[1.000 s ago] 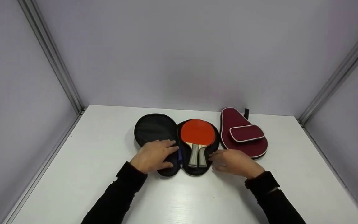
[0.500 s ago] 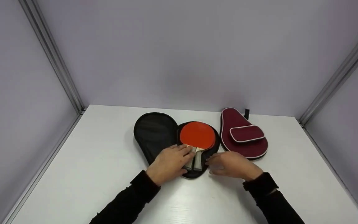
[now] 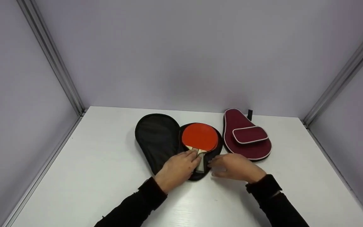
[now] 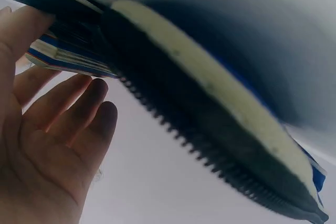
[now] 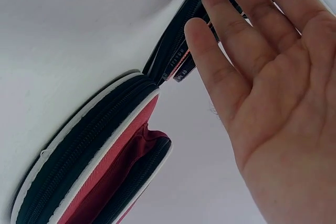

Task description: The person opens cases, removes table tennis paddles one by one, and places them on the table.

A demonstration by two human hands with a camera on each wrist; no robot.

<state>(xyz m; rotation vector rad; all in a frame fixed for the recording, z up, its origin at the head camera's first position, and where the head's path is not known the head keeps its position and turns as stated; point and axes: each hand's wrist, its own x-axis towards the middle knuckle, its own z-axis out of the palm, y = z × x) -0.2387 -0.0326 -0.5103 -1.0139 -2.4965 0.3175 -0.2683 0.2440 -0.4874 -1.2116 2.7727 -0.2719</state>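
Observation:
A black paddle case (image 3: 158, 135) lies unfolded on the table; its right half bears two stacked table tennis paddles (image 3: 199, 136) with an orange-red face up. My left hand (image 3: 178, 167) rests over the left paddle's handle, covering most of it. In the left wrist view its fingers (image 4: 94, 124) are fairly straight at the striped handle (image 4: 68, 59), with the thumb near the case edge. The other paddle handle (image 3: 200, 164) shows beside it. My right hand (image 3: 236, 167) stays at the case's lower right edge; its fingers (image 5: 226, 77) look nearly straight in the right wrist view.
A maroon paddle case (image 3: 250, 151) with white piping and a small front pocket (image 3: 250, 135) lies to the right, close against the black case. The white table (image 3: 106, 151) meets grey walls (image 3: 181, 56) at the back and both sides.
My left hand has moved right, off the black case's left half and onto the paddle handles. The paddles have shifted slightly towards me. My right hand has barely moved.

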